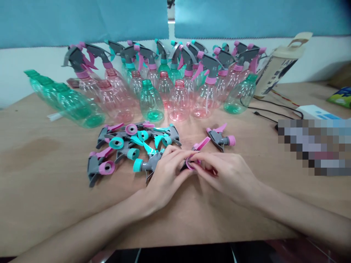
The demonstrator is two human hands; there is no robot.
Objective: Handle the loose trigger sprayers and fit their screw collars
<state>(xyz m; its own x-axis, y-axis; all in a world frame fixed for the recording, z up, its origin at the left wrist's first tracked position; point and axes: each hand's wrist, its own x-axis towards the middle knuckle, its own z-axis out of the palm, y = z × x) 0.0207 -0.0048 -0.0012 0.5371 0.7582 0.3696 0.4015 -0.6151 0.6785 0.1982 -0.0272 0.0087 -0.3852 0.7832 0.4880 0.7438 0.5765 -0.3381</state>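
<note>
Both hands meet over the wooden table on one pink-and-grey trigger spray head [202,144]. My left hand [168,170] has its thumb and fingers closed on the head's left side. From the right, my right hand [226,173] pinches at its pink collar; whether a small part sits between those fingertips is hidden. A turquoise-collared spray head [145,165] lies beside my left hand, partly covered by it. Another pink-collared spray head [221,138] rests just beyond my right hand. Several more spray heads, such as a pink one [100,166], lie in a group to the left.
Behind the spray heads stand rows of pink and green bottles, among them an open green bottle [151,100] and a pink bottle with its sprayer fitted [206,96]. A tall cream tumbler [279,67], black cables [265,116] and a white box [315,112] are at right.
</note>
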